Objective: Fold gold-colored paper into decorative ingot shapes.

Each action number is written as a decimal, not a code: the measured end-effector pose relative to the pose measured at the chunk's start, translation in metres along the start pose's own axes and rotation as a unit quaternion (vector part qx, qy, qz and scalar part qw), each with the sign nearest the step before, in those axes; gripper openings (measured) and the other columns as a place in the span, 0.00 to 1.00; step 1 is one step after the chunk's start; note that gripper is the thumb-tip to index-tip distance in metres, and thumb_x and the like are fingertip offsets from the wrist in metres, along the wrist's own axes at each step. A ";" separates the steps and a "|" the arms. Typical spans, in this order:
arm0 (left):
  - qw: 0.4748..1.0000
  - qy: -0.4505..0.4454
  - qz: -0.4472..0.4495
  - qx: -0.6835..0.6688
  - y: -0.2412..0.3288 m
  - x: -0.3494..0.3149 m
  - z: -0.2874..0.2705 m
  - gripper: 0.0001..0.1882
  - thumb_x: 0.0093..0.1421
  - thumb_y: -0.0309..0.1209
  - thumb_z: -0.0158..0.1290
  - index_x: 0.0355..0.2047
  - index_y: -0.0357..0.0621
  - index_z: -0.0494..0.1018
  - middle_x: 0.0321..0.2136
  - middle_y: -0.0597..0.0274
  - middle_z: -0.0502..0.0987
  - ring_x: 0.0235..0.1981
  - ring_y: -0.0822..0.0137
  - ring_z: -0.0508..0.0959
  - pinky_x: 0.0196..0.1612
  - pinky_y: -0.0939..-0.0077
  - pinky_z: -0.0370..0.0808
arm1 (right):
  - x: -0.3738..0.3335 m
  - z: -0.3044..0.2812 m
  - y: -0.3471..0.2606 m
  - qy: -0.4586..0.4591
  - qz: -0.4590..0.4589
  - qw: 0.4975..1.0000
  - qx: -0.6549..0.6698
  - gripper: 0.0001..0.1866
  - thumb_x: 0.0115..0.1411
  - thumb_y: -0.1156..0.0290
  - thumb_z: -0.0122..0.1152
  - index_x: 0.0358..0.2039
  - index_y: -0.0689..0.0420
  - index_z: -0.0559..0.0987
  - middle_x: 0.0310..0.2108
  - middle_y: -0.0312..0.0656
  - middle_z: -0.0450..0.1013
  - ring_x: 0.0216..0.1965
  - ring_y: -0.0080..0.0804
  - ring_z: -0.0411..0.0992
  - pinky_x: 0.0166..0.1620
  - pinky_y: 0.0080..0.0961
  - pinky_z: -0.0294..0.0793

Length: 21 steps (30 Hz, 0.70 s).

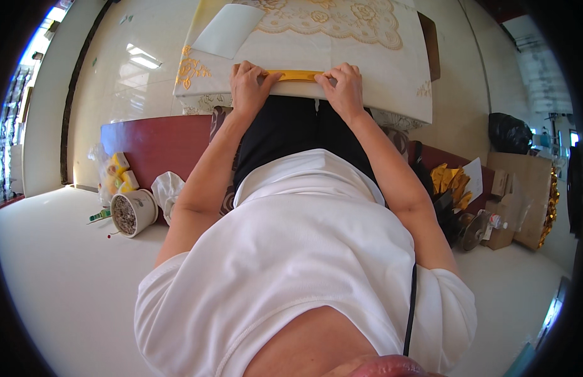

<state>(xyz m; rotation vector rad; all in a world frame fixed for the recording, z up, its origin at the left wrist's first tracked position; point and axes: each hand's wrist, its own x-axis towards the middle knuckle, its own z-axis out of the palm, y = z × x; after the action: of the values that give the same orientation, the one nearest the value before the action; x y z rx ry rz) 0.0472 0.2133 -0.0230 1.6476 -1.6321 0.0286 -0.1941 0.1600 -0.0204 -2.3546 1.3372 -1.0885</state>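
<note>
A narrow, shiny strip of gold foil paper (296,75) stretches between my hands over the near edge of the table. Its left end is pinched by my left hand (251,88), thumb against curled fingers. At the other end my right hand (343,88) grips it the same way. The strip looks folded or rolled along its length, though which of these I cannot tell. Under it lies a white tablecloth (342,60) with gold embroidery. A blank white sheet (228,30) rests on the cloth beyond my left hand.
A dark red bench (153,146) runs along my side of the table. At left stands a white tub (134,213) of small bits beside yellow packages (120,171). Crumpled gold foil pieces (450,182), cardboard boxes (524,195) and a black bag (509,133) are at right.
</note>
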 end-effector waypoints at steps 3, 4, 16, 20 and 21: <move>1.000 -0.008 0.000 0.020 0.001 0.002 0.002 0.18 0.53 0.42 0.71 0.25 0.38 0.83 0.30 0.55 0.78 0.40 0.51 0.74 0.46 0.59 0.72 | 0.002 0.005 0.002 0.000 0.029 0.999 -0.019 0.10 0.54 0.61 0.74 0.25 0.54 0.85 0.32 0.39 0.75 0.42 0.43 0.71 0.49 0.41 0.70; 1.000 -0.011 0.003 0.019 0.002 0.003 0.003 0.18 0.53 0.42 0.71 0.25 0.38 0.83 0.30 0.55 0.78 0.40 0.51 0.74 0.46 0.59 0.72 | 0.001 0.007 0.003 0.001 0.037 0.999 -0.026 0.11 0.53 0.61 0.75 0.24 0.54 0.85 0.31 0.39 0.75 0.42 0.43 0.70 0.49 0.41 0.69; 0.995 -0.057 0.000 0.085 0.003 0.006 -0.001 0.21 0.52 0.47 0.71 0.24 0.40 0.82 0.31 0.54 0.76 0.44 0.50 0.72 0.50 0.57 0.69 | 0.002 0.009 -0.009 0.020 0.065 0.996 -0.059 0.14 0.50 0.61 0.78 0.20 0.54 0.81 0.31 0.40 0.74 0.42 0.44 0.70 0.49 0.41 0.70; 0.995 -0.035 -0.013 0.094 0.011 0.010 0.001 0.22 0.49 0.44 0.73 0.38 0.43 0.82 0.39 0.52 0.76 0.47 0.49 0.72 0.54 0.56 0.69 | 0.001 0.009 -0.007 0.013 0.074 0.995 -0.072 0.13 0.48 0.62 0.78 0.24 0.54 0.82 0.33 0.40 0.73 0.44 0.44 0.69 0.51 0.43 0.68; 0.996 0.011 0.024 0.089 0.013 0.011 0.002 0.25 0.48 0.42 0.73 0.43 0.44 0.81 0.43 0.51 0.76 0.48 0.48 0.72 0.56 0.55 0.69 | 0.002 0.009 -0.009 0.020 0.073 0.995 -0.065 0.13 0.48 0.62 0.78 0.27 0.55 0.82 0.33 0.41 0.73 0.44 0.45 0.69 0.51 0.43 0.68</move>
<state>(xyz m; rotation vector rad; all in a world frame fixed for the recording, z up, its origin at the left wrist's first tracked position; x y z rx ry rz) 0.0371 0.2048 -0.0126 1.7332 -1.6938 0.2214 -0.1816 0.1617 -0.0205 -2.2901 1.6130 -1.0412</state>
